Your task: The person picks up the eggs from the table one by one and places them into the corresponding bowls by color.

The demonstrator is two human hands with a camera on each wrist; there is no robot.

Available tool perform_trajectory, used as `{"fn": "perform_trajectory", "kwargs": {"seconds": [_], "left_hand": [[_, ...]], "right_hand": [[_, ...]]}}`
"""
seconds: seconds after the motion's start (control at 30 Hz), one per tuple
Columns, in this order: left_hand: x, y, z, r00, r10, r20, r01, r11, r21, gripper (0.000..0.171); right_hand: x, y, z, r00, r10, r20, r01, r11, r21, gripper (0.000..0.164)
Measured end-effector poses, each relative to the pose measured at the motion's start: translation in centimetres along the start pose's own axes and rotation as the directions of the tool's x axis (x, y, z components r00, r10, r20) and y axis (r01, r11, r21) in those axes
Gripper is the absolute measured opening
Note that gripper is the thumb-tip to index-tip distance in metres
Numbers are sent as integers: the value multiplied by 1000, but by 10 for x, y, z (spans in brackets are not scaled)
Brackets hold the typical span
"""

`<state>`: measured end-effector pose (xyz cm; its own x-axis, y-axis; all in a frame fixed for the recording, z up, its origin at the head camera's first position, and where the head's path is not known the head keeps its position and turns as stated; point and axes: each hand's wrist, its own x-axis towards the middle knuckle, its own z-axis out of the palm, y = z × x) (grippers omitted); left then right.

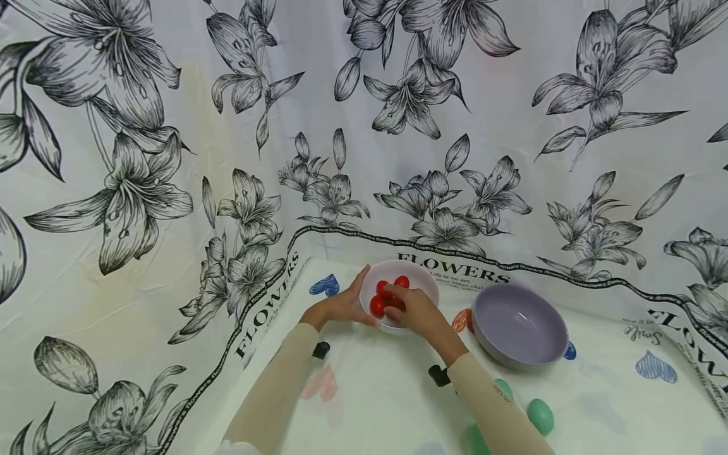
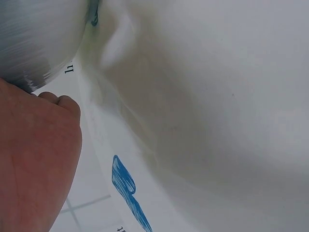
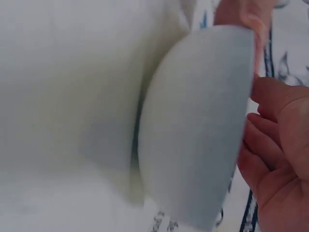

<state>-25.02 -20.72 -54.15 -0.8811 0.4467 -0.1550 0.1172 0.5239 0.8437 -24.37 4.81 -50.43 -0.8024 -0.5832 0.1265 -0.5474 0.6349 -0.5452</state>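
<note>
In the head view, the left hand (image 1: 337,307) holds the side of the pale bowl (image 1: 422,279), while the right hand (image 1: 419,313) has its fingers among the red balls (image 1: 377,306) inside, so the bowl should be kept steady. In the left wrist view, fingertips of the left hand bend close by the bowl's wall, which seems to me a good support. In the right wrist view, the rim hides the right fingertips, so I cannot tell whether they pinch a ball; a light, narrow pinch would disturb the others least.
</note>
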Motion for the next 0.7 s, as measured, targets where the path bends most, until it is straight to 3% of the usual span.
{"fn": "perform_trajectory", "kwargs": {"seconds": [0.2,0.4,0.57,0.7], "left_hand": [[-2,3,-7,1000,9,-23,-10,1000,-20,146],[2,1,-4,1000,14,-27,-16,999,-48,146],[2,1,2,1000,4,-16,-5,998,-58,145],[3,3,1,1000,5,-14,-6,998,-61,146]], "right_hand": [[-32,18,-38,988,74,-134,-66,996,64,66],[-82,54,-92,969,201,-140,-189,977,97,105],[-137,106,-135,951,278,-138,-269,960,77,120],[-177,155,-157,950,300,-84,-293,952,83,131]]}}
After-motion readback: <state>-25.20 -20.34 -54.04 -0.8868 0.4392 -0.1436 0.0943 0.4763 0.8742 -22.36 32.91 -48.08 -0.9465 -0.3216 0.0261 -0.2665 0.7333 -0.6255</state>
